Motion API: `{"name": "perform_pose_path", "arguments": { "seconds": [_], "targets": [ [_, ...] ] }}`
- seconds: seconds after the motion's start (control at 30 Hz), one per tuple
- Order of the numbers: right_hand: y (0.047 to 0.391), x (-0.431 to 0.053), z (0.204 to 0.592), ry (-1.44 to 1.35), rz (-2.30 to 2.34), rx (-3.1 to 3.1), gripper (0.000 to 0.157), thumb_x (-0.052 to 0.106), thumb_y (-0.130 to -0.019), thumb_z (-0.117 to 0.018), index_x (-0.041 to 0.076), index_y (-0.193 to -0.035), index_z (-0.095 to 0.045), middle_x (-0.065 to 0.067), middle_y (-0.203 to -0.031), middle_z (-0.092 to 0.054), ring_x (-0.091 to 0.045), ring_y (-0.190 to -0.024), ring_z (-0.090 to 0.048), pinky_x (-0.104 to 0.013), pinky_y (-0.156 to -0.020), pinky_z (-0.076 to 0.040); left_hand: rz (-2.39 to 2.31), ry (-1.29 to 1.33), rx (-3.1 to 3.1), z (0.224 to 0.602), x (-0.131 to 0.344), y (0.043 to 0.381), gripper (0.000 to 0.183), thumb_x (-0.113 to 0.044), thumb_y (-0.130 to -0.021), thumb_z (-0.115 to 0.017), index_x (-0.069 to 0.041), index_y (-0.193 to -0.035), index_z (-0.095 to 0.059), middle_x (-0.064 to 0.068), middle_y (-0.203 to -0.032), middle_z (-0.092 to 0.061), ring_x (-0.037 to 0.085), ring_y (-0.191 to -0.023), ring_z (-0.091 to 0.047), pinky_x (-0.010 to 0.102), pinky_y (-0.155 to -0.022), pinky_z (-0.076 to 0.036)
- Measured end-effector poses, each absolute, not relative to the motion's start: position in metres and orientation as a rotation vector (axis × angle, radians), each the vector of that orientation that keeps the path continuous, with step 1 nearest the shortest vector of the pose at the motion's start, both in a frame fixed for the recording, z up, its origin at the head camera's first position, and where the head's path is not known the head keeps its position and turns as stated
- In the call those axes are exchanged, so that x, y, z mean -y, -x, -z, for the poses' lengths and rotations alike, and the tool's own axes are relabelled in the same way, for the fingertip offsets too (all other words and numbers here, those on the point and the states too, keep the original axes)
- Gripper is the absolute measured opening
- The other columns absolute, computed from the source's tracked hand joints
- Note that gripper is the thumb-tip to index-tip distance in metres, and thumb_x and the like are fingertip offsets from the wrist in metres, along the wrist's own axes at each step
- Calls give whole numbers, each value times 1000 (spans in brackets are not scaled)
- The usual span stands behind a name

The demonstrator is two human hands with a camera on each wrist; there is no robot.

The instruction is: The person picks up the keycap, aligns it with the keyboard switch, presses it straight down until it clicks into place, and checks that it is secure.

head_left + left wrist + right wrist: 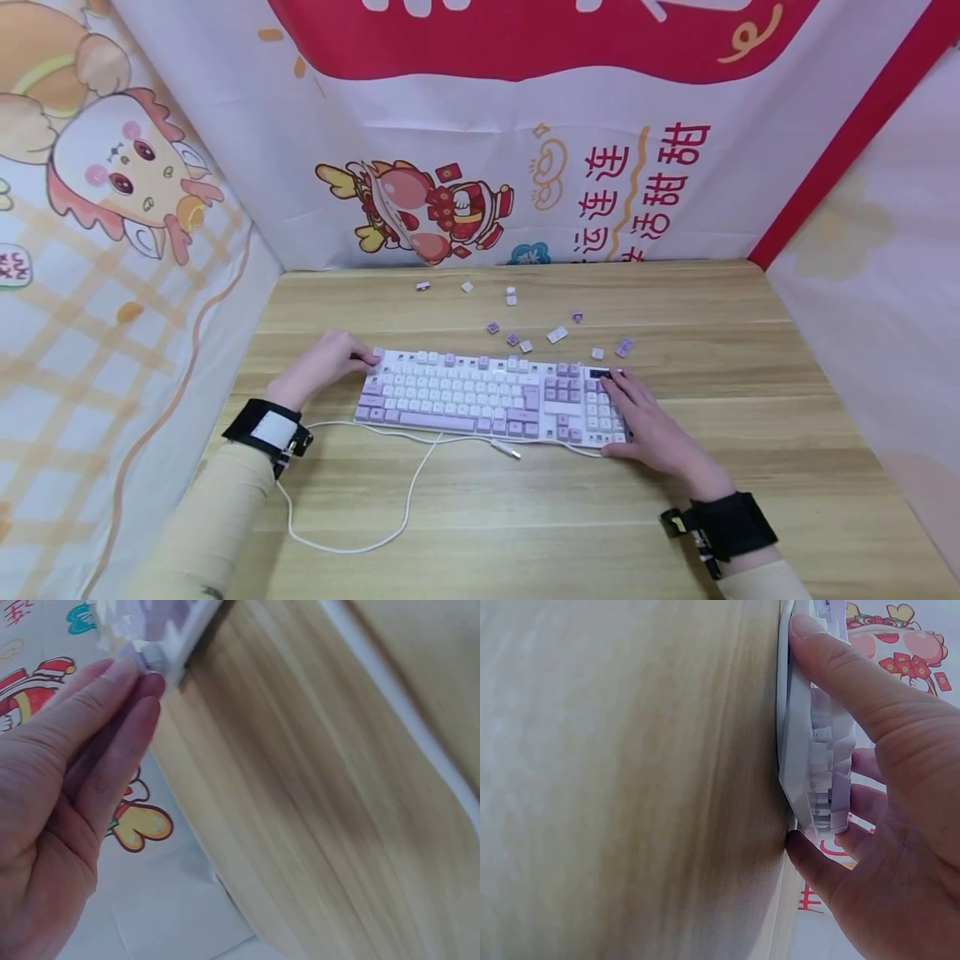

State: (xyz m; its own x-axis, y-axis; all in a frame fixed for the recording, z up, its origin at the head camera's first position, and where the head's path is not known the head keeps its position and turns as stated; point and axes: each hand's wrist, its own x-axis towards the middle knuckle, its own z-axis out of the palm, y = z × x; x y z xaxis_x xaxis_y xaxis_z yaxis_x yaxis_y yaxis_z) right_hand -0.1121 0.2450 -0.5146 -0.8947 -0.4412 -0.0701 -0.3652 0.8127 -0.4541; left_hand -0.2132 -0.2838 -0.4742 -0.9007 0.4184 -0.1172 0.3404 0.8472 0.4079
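Observation:
A white and purple keyboard (450, 392) lies on the wooden table, with several bare switch spots along its top row. At its far left corner my left hand (330, 360) pinches a purple keycap (135, 656) between thumb and fingers. Whether that keycap is seated on its switch I cannot tell. My right hand (656, 425) grips the keyboard's right end. In the right wrist view, the thumb (832, 656) presses on the near edge, while other fingers reach over the number keys and around the side.
Behind the keyboard lie several loose keycaps, among them a long white one (557, 335) and a purple one (625, 347). A white cable (408, 504) loops in front, its USB plug (505, 449) near the keyboard's front edge. Printed cloth (450, 117) hangs behind the table.

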Motion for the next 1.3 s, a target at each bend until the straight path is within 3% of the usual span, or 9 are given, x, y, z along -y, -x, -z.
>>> {"name": "perform_pose_path", "arguments": {
  "seconds": [0.8,1.3],
  "targets": [
    [113,-243,513,588,636,-2789,107,40,-78,-83,6,-159,-21,-20,-167,-13,-43,-154,-9,-61,-121,-23,-478,-597,-2804,478,280,210,14,-5,-88,-73,-10,-101,-79,13,-105,-77,30,-102,-73,43,-89,-59],
    [111,-245,512,612,655,-2811,105,38,-78,-84,4,-157,-24,-21,-166,-16,-45,-153,-11,-61,-121,-23,-560,-544,-2835,476,277,211,12,-10,-86,-77,-11,-98,-79,11,-105,-77,28,-100,-73,45,-90,-58]
  ]
}}
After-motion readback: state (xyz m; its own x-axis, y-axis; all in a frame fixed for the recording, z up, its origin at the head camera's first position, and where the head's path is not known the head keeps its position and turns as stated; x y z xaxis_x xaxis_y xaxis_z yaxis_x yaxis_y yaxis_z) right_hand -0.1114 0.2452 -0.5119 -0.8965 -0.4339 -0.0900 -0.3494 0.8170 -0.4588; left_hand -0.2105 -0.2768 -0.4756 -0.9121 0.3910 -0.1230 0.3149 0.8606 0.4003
